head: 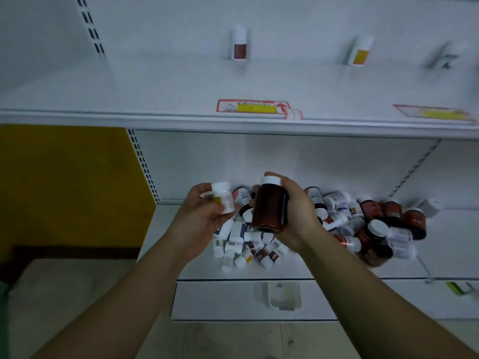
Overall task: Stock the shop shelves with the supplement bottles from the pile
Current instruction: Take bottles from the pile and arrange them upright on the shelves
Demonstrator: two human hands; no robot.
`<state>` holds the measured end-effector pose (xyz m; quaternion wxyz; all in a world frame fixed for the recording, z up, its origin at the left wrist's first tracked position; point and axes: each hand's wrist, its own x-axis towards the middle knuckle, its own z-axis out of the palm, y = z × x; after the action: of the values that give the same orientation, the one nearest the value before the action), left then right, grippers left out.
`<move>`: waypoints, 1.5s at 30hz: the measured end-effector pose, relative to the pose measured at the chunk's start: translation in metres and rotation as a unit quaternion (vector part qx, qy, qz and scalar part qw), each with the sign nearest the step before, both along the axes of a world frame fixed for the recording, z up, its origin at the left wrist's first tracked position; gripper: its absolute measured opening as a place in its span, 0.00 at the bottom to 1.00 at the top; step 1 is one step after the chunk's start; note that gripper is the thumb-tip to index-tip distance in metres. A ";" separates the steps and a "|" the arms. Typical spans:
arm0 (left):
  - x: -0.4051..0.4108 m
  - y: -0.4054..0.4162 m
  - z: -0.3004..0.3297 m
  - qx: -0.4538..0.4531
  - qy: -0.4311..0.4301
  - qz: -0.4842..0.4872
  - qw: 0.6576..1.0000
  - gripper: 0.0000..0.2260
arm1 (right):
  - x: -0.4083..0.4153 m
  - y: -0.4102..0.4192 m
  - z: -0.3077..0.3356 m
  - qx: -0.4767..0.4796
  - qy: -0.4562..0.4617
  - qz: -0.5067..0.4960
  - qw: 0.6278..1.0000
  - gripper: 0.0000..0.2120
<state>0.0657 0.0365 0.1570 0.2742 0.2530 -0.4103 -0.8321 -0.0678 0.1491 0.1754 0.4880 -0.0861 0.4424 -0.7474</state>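
Two bottles are up off the heap, one in each hand. My left hand (204,216) has its fingers curled round a small white bottle (225,197), white cap uppermost, a scrap of yellow label showing under the thumb. My right hand (295,211) wraps a large brown bottle (270,206) with a white cap, thumb over the top rim, fingers closed along its far side; the bottle stands nearly upright. The two bottles sit close together, just apart, above the pile (324,226).

The pile lies on the lower shelf (337,270), spreading from below my hands toward three o'clock: small white bottles tumbled on their sides at six o'clock of my hands, dark brown ones with red labels further right, some upright against the back panel.

On the upper shelf (155,99) at twelve o'clock stands a white bottle with a dark red label (239,46). At one o'clock is a white bottle with a yellow label (359,51), leaning, and further right a blurred third bottle (444,57) I cannot make out. A red and yellow price tag (255,109) lies on the shelf's front edge, a second tag (432,114) at two o'clock. A yellow panel (67,185) fills the wall at nine o'clock.
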 end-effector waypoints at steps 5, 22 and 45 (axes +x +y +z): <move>0.023 0.023 0.031 -0.211 -0.076 -0.016 0.974 0.29 | 0.015 0.027 0.022 -0.014 0.152 0.025 0.988 0.14; -0.040 0.124 0.183 -0.402 -0.040 0.019 0.915 0.20 | -0.059 0.121 0.188 -0.101 0.427 -0.031 0.898 0.22; -0.298 0.054 0.199 -0.742 -0.259 -0.034 0.618 0.21 | -0.265 0.109 0.190 0.174 0.626 -0.053 0.758 0.32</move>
<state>-0.2321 0.0905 0.3559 0.2228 0.1543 -0.9502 -0.1536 -0.3325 0.2581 0.3653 0.0683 -0.4249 0.7754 -0.4620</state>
